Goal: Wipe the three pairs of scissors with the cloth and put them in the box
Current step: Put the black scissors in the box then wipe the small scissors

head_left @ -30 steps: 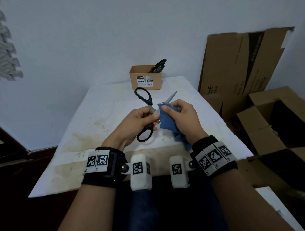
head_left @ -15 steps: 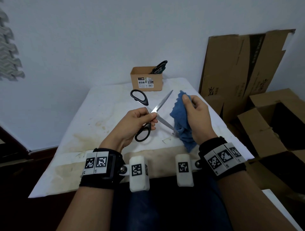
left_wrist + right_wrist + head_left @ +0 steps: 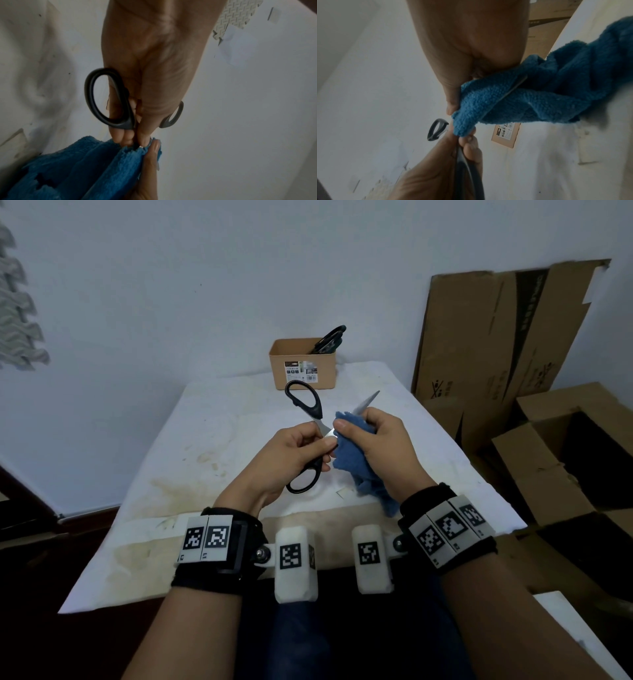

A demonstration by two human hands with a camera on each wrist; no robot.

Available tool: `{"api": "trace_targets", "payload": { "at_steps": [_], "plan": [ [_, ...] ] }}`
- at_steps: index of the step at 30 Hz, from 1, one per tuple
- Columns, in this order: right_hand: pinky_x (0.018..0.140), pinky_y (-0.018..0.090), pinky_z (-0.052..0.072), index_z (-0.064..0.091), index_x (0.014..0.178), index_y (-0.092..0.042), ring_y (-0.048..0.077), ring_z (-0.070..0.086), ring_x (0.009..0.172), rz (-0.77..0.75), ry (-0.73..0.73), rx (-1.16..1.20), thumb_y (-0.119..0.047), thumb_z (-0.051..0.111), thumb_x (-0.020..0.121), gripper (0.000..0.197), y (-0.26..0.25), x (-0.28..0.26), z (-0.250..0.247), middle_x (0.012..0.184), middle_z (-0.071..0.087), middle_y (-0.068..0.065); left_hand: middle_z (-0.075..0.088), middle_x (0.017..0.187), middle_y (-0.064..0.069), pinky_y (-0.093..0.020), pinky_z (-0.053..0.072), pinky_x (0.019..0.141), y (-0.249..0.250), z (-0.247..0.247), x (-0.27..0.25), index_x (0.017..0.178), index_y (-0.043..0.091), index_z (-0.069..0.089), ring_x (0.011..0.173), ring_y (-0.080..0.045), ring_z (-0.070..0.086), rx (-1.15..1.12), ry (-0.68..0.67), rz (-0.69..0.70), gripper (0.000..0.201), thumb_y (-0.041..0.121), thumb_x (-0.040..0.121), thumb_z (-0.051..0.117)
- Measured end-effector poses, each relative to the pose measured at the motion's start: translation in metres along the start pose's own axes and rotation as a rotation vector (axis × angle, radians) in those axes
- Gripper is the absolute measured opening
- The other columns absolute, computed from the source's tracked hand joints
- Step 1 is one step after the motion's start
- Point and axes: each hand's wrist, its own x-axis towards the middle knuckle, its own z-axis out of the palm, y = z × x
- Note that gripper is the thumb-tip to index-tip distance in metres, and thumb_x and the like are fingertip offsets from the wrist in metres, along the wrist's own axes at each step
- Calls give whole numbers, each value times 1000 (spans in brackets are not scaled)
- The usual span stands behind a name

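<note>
My left hand [image 3: 301, 445] pinches a pair of black-handled scissors [image 3: 305, 405] near the pivot, blades spread apart, above the middle of the white table [image 3: 212, 440]. My right hand [image 3: 373, 436] grips a blue cloth [image 3: 352, 463] folded around one blade close to the pivot; the other blade's tip [image 3: 371, 400] pokes out beyond my fingers. In the left wrist view the handle loop [image 3: 109, 97] lies against my fingers, with the cloth [image 3: 82, 165] below. The right wrist view shows the cloth [image 3: 530, 94] wrapped on the blade. A small cardboard box [image 3: 303, 364] at the table's far edge holds other scissors [image 3: 330, 338].
Flattened cardboard [image 3: 496, 337] leans on the wall to the right of the table. Open cardboard boxes [image 3: 575, 446] stand on the floor at right. The table's near edge [image 3: 239, 542] is stained.
Half a second ago my right hand held the cloth off to the right of the blades. It has come back left and closed the cloth over a blade by the pivot.
</note>
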Motion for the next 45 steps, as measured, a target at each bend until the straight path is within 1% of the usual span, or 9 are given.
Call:
{"api": "trace_targets", "payload": {
  "at_steps": [8, 14, 18, 22, 26, 29, 32, 37, 45],
  "plan": [
    [63, 33, 44, 50, 79, 9, 17, 48, 64, -22, 18, 53, -26, 71, 88, 41, -5, -2, 0, 69, 47, 12, 68, 70, 4, -21, 54, 69, 1, -1, -1, 77, 8, 57, 64, -9, 60, -7, -24, 9, 21, 9, 98, 61],
    [63, 32, 44, 55, 74, -3, 17, 48, 64, -26, 38, 65, -26, 68, 90, 30, -7, -3, -1, 66, 47, 9, 68, 77, -1, -21, 54, 71, -2, -3, 0, 103, -13, 59, 67, -10, 60, -19, -35, 4, 24, 10, 98, 60],
    [62, 35, 46, 59, 74, -4, 16, 51, 63, -5, 62, 55, -31, 66, 91, 33, -4, -4, -2, 64, 53, 4, 68, 71, 4, -20, 53, 70, 0, -5, -1, 85, 1, 61, 67, -10, 61, 22, -60, 1, 15, 10, 97, 60],
    [47, 28, 45, 60, 80, -1, 10, 50, 54, 17, 89, 28, -35, 61, 94, 37, -2, -4, -4, 66, 52, 6, 68, 72, 2, -18, 53, 68, 0, -6, -1, 92, -1, 64, 65, -10, 60, 8, -61, -25, 12, 10, 97, 61],
    [62, 26, 49, 66, 88, 3, 11, 60, 66, 65, 137, 74, -38, 56, 97, 43, -3, 2, -14, 76, 65, 6, 68, 72, 0, -18, 52, 64, -1, -9, -2, 87, 3, 64, 63, -12, 60, -48, -45, -72, 15, 11, 98, 59],
    [83, 22, 53, 75, 100, -23, 2, 67, 92, 64, 181, -37, -42, 51, 98, 31, 0, 7, -29, 102, 74, -6, 69, 75, -2, -19, 53, 65, -3, -15, -3, 88, 3, 65, 62, -11, 60, -84, -5, -76, 15, 12, 98, 59],
    [94, 26, 51, 73, 106, -27, 3, 65, 102, 70, 196, -44, -42, 50, 99, 28, 1, 7, -32, 107, 73, -11, 70, 77, -2, -21, 54, 67, -3, -17, -1, 89, 4, 67, 63, -10, 60, -82, 9, -69, 15, 13, 98, 60],
    [69, 11, 49, 67, 113, -20, -3, 57, 66, 65, 168, 128, -24, 49, 102, 22, -1, 2, -26, 81, 65, -6, 70, 79, -3, -23, 55, 71, -5, -17, 0, 103, -6, 67, 66, -12, 60, -61, 26, -70, 23, 15, 98, 61],
    [69, 15, 52, 62, 109, -2, 5, 57, 67, 204, 19, 403, -14, 55, 98, 17, -4, 2, -13, 76, 63, 0, 69, 78, -5, -19, 52, 65, -4, -11, 0, 86, 5, 68, 63, -11, 59, -8, 8, -76, 16, 12, 98, 61]
  ]
}}
